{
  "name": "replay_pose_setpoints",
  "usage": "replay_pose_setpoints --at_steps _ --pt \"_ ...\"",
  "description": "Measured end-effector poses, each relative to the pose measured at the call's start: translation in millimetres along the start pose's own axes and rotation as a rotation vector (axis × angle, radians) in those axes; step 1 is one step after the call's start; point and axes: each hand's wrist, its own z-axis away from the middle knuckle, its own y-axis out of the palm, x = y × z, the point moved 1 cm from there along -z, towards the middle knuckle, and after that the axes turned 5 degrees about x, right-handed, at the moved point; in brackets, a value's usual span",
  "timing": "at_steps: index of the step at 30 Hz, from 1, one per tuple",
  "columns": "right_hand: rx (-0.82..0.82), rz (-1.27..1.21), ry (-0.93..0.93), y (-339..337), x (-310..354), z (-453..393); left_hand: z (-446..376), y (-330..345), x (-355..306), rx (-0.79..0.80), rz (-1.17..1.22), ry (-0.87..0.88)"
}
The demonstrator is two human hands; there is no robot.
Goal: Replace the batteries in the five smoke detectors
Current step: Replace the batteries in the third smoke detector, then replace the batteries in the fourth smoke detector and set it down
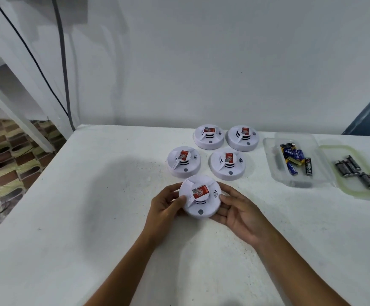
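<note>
Lighting was bright, even, cool-white, diffuse. Soft broad shadow (pixel 117 191) lay on white table (pixel 69 250) left of hands; fainter shadows streaked wall (pixel 201 62). No harsh glare. Wide-angle distortion bent edges: cable (pixel 62 62) and table rim curved. Overall picture was slightly soft; battery labels mostly unreadable.

A plain home workroom is suggested: a rough white-painted table (pixel 91 217) is set against a bare white wall (pixel 201 62), with patterned brown-and-green floor tiles (pixel 7 155) seen at nine o'clock.

Smooth white plastic detector (pixel 199 197), clear tub (pixel 274 164)
</note>
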Motion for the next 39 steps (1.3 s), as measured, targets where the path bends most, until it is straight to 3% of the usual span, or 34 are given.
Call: replay_pose_setpoints --at_steps 5,9,13,15,18,21,24,30,36,39 --pt "0.008 -0.015 -0.012 12.6 3.8 -1.9 -4.9 -8.0 -22.7 0.053 -0.056 -0.012" --pt "0.057 0.028 -0.098 50.4 31.0 -21.3 -28.2 -41.2 -77.5 0.015 -0.376 0.184" --pt "0.067 0.095 -0.177 90.5 63.3 -55.9 -62.8 -57.4 -118.9 0.22 -0.721 0.37" --pt "0.06 0.156 -0.169 101.1 75.8 -73.1 -86.6 -63.6 -127.5 0.135 -0.731 0.413" --pt "-0.076 0.457 -0.182 103.5 100.7 -98.1 -125.2 -75.5 -130.5 0.07 -0.72 0.351" --pt "-0.317 0.812 -0.292 84.4 129.5 -126.4 -160.5 -88.0 -117.3 0.094 -0.693 0.248" --pt "-0.433 1.218 -0.311 61.3 149.0 -147.4 -186.6 -94.3 -98.7 0.122 -0.699 0.188" --pt "-0.249 1.732 -0.04 40.3 156.6 -174.5 -217.3 -94.9 -64.0 0.17 -0.72 0.111" --pt "-0.179 1.897 0.135 38.7 152.3 -185.2 -227.0 -94.1 -43.3 0.215 -0.786 0.062" --pt "-0.173 1.968 0.109 36.1 149.2 -187.0 -230.0 -93.6 -40.2 0.237 -0.809 0.032"
